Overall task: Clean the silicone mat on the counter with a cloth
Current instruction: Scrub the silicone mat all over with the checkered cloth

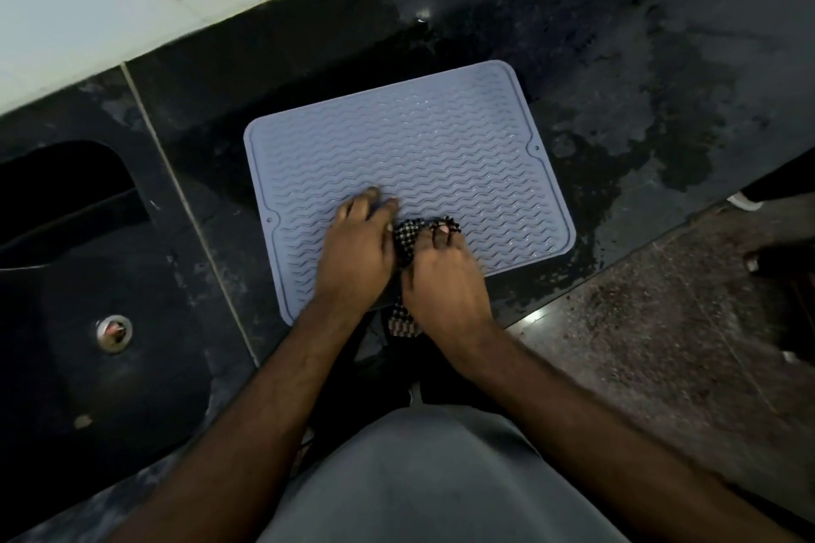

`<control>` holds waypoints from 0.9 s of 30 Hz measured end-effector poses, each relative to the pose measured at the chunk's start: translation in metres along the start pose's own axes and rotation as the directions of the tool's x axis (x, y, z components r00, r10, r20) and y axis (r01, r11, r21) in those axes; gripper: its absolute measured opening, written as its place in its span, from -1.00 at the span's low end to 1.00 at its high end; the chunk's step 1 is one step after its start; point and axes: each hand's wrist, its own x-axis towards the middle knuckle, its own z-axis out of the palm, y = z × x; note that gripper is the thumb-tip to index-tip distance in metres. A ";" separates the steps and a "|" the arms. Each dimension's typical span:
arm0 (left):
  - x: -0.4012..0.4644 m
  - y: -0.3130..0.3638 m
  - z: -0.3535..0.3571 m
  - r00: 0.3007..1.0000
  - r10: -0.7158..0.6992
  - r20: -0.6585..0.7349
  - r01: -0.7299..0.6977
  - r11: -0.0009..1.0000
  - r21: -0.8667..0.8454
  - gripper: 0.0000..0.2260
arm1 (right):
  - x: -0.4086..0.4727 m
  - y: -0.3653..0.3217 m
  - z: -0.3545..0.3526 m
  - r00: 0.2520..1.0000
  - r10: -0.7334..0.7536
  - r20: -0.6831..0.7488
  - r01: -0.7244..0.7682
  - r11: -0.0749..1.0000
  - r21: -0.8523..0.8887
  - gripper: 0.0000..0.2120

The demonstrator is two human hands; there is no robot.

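- On the dark counter (617, 57), head view: a pale grey-blue mat (423, 154) with wavy ridges lies flat, its near edge close to the counter's front lip, a sink (88, 278) just to its left.
- Left hand (357, 247) rests palm down on the mat's near-left part, fingers spread and flat, gripping nothing; it looks to be pinning the mat.
- Right hand (445, 278) is curled tight around a checked cloth (408, 240), bunched small, pressed on the mat near the front edge; a tail of cloth hangs past the edge under the wrist.
- Wet patches show on the counter right of the mat.
- Judgement: wiping seems barely begun; most of the ridged surface lies beyond the hands.
- Risks: wet stone may let the mat slide or buckle if the left hand lifts; the bunched cloth may skip the grooves; the hanging tail could snag or drag.
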 end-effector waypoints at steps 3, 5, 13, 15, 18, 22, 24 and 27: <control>-0.012 -0.008 -0.009 0.996 -0.042 -0.075 0.015 0.941 -0.338 -0.70 | -0.003 -0.015 0.002 0.999 -0.036 -0.023 0.037 0.998 0.058 -0.64; -0.027 -0.011 -0.013 0.991 -0.072 -0.114 0.013 0.895 -0.446 -0.72 | -0.005 -0.026 0.002 0.996 -0.048 -0.074 0.055 0.993 0.108 -0.72; -0.071 -0.043 -0.034 0.890 -0.397 -0.224 0.164 0.737 -0.655 -0.63 | -0.004 -0.078 0.015 0.997 -0.074 0.037 0.043 0.842 0.537 -0.66; -0.078 -0.055 -0.046 0.831 -0.519 -0.201 0.213 0.630 -0.747 -0.61 | -0.001 -0.094 0.016 0.989 -0.033 0.143 -0.091 0.626 0.775 -0.68; -0.085 -0.066 -0.068 0.751 -0.661 -0.002 0.279 0.319 -0.906 -0.59 | 0.001 -0.120 0.014 0.971 0.034 0.238 -0.240 0.225 0.944 -0.73; -0.096 -0.077 -0.101 0.784 -0.578 0.227 0.319 0.061 -0.946 -0.47 | 0.004 -0.148 0.000 0.960 -0.044 0.276 -0.278 -0.041 0.960 -0.74; -0.105 -0.081 -0.118 0.788 -0.542 0.293 0.306 -0.067 -0.949 -0.47 | 0.005 -0.159 -0.008 0.941 -0.116 0.317 -0.332 -0.141 0.933 -0.75; -0.115 -0.085 -0.139 0.803 -0.518 0.294 0.259 -0.139 -0.956 -0.55 | 0.008 -0.171 -0.016 0.914 -0.226 0.336 -0.389 -0.262 0.883 -0.72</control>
